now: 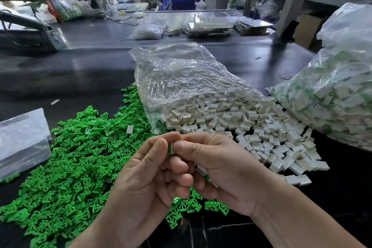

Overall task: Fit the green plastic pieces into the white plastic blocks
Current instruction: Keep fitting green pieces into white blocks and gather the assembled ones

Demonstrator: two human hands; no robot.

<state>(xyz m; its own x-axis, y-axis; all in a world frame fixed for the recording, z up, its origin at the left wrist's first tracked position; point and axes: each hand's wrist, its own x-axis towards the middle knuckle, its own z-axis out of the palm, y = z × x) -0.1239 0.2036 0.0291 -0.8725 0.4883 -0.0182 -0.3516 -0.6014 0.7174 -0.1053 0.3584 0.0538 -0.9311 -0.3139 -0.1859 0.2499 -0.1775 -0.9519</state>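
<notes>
A wide heap of green plastic pieces (80, 157) covers the dark table at the left and front. White plastic blocks (251, 125) spill from an open clear bag (181, 78) at the centre right. Just above the heaps my left hand (149, 179) and my right hand (217, 165) meet fingertip to fingertip. Between their thumbs and forefingers they pinch one small white block (171, 149) with a sliver of green beside it. More white blocks show under my right palm. A lone white block (129, 129) lies on the green heap.
A large clear bag of assembled white-and-green parts (332, 98) fills the right edge. A flat clear plastic bag (22, 141) lies at the left. Trays, bags and metal plates (209, 24) stand at the far side of the dark table (70, 78).
</notes>
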